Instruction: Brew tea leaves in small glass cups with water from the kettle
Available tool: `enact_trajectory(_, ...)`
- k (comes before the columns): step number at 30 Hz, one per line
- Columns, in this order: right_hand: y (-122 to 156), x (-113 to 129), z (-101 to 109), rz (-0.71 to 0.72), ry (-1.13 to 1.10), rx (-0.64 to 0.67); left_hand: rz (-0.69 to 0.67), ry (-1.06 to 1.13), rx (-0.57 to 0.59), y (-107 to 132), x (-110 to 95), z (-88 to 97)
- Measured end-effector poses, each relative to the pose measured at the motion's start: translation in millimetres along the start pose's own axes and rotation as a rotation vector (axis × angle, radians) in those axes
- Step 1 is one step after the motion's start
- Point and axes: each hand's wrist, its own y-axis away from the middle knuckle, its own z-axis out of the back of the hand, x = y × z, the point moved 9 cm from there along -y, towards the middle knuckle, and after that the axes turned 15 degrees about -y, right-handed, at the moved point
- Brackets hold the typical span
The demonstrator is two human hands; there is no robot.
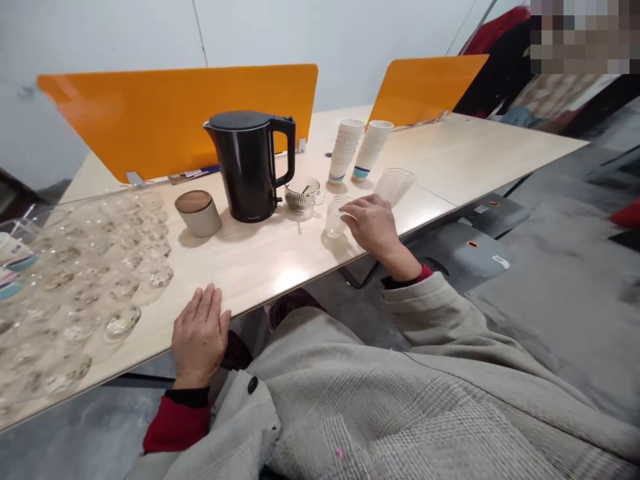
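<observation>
My left hand (201,333) lies flat at the table's front edge, its fingers stretched out and holding nothing. My right hand (373,223) has its fingers bent at the rim of a small clear cup (334,220), which stands upright on the table. Just behind that hand is a taller clear plastic cup or stack of cups (397,185). To the left of the small cup, a ribbed glass cup (300,197) holds dark contents and a spoon. A black electric kettle (246,167) stands behind it, handle to the right.
Several clear round-bottomed glass or plastic pieces (120,323) crowd the left of the table (250,267). A pale canister with a wooden lid (199,215) stands left of the kettle. Two paper-cup stacks (345,153) are at the back, near orange dividers (165,120). Another person sits far right.
</observation>
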Motion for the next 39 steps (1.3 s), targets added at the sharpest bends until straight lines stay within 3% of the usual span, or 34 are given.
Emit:
enact_trajectory(3, -3, -3, -9, -0.003, 0.009, 0.014, -0.028, -0.025, -0.026, 0, -1, 2.3)
enact_trajectory(12, -15, -19, 0, -0.070, -0.080, -0.057, -0.037, -0.029, -0.023, 0, -1, 2.9)
enact_trajectory(16, -18, -21, -1, -0.091, -0.096, -0.030, -0.036, -0.018, -0.015, 0, -1, 2.4)
enact_trajectory(22, -23, -15, 7, -0.026, -0.094, -0.073, -0.022, -0.004, -0.012, 0, -1, 2.6)
enact_trajectory(26, -18, 7, 37, 0.045, -0.085, -0.181, -0.022, -0.012, -0.009, 0, -3, 4.3)
enact_trajectory(29, -7, 43, 69, 0.133, -0.127, -0.287, -0.029, -0.029, -0.016, 0, -5, 7.3)
enact_trajectory(31, -1, 72, 74, 0.200, -0.229, -0.272, -0.033, -0.033, -0.012, 0, -6, 7.5)
enact_trajectory(34, 0, 116, 43, 0.305, -0.400, -0.116, -0.009, -0.020, 0.009, 1, -4, 5.0)
enact_trajectory(39, -8, 175, -59, 0.366, -0.488, 0.174, 0.024, 0.014, 0.052, 3, -3, 0.8)
